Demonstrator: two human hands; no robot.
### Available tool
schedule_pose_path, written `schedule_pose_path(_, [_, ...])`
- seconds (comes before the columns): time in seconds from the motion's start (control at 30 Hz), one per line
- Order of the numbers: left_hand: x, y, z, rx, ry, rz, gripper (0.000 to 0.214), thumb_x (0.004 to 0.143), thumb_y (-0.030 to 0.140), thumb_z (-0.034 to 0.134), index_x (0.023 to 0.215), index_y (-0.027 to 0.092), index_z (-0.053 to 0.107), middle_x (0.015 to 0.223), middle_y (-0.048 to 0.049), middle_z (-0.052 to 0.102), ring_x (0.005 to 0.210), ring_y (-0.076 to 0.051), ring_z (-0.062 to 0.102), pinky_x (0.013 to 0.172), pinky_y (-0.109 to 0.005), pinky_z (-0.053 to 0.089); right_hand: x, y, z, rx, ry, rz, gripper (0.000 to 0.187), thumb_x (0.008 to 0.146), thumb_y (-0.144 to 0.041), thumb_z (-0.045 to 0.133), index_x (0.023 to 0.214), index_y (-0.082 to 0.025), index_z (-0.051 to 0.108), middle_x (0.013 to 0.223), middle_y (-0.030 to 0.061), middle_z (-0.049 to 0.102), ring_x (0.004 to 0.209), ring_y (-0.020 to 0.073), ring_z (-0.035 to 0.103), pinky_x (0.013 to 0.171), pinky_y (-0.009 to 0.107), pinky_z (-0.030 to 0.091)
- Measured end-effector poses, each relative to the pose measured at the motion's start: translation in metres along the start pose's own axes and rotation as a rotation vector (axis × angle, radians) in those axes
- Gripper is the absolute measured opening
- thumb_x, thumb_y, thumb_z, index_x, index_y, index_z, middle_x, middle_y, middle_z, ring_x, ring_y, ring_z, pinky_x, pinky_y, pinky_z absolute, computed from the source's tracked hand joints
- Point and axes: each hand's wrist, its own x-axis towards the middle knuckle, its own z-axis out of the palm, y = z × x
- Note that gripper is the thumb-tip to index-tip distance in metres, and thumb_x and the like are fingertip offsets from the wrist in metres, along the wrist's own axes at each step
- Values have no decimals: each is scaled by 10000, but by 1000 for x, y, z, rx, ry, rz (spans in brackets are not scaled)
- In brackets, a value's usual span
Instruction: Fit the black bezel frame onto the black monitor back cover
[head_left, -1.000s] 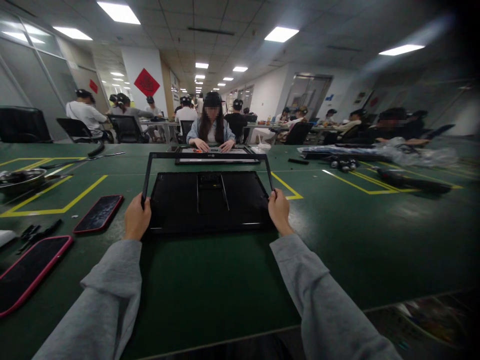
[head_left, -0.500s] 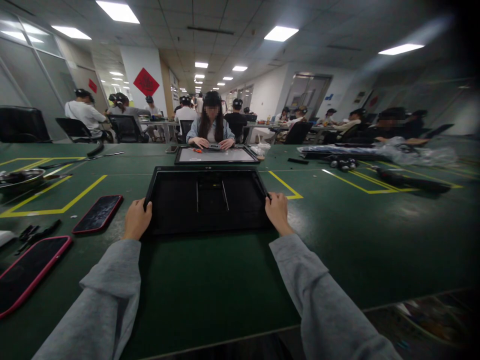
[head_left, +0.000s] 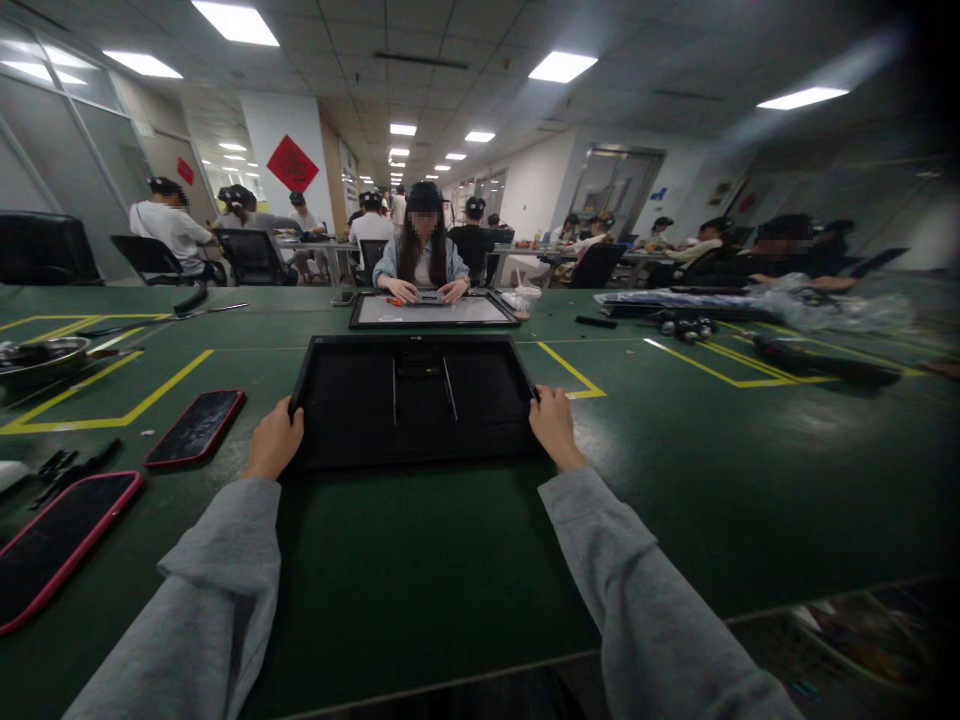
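Between my two hands is a shallow black monitor casing (head_left: 360, 400), its hollow inner side facing me. Two thin metal strips run across its middle, and a small logo sits on the far rim. My left hand (head_left: 276, 438) is closed around the casing's left edge, thumb on top. On the opposite side my right hand (head_left: 553, 428) grips the right edge, its thumb along the rim. Fingers under the casing are hidden. Whether its underside touches the green table (head_left: 435, 580) I cannot tell.
Across the table a person's hands (head_left: 427, 292) hold a grey piece above a flat panel (head_left: 435, 312). Two phones (head_left: 196, 428) and a metal bowl (head_left: 49, 360) are at left. A plastic cup (head_left: 523, 300) stands beyond; black parts (head_left: 825, 358) and plastic wrap (head_left: 840, 305) lie at right.
The casing's far rim has dipped very slightly, with both my hands still on its edges. The person opposite has shifted their hands and the grey piece. A blurred shape has appeared at the right edge.
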Motion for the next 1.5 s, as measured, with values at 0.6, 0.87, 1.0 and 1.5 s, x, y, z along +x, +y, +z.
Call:
schedule_pose_path(0.6, [1,-3,-5,5,-9,-15,546,914,442,349,1336,138,513,1121,-187,670,1004,-311,633,838,-411,467,1,-6,-8,5,-52,34,361,909,-207,424,1233,-119,556,1111,160,550,1042,254,533,879,341,409])
schedule_pose_path(0.87, [-3,-1,-8,35,14,13,547,903,463,374,1322,152,538,1141,-171,666,999,-308,630,835,-414,470,-1,-7,-11,-38,-93,29,358,936,-228,389,1229,-103,550,1119,178,563,1037,255,542,868,340,405])
schedule_pose_path(1.0, [-1,-5,-4,41,80,71,511,907,415,372,1267,118,579,1168,-175,652,1035,-291,610,872,-394,458,-3,-7,-12,-86,-104,29,334,941,-259,402,1182,-97,569,1101,182,574,1036,259,542,865,338,406])
schedule_pose_path(1.5, [-19,23,-37,-273,540,172,499,953,350,336,1411,161,395,1197,-119,622,1131,-221,538,972,-369,395,4,-28,-41,244,254,103,440,985,-363,251,1344,-162,406,969,94,662,873,230,607,801,347,426])
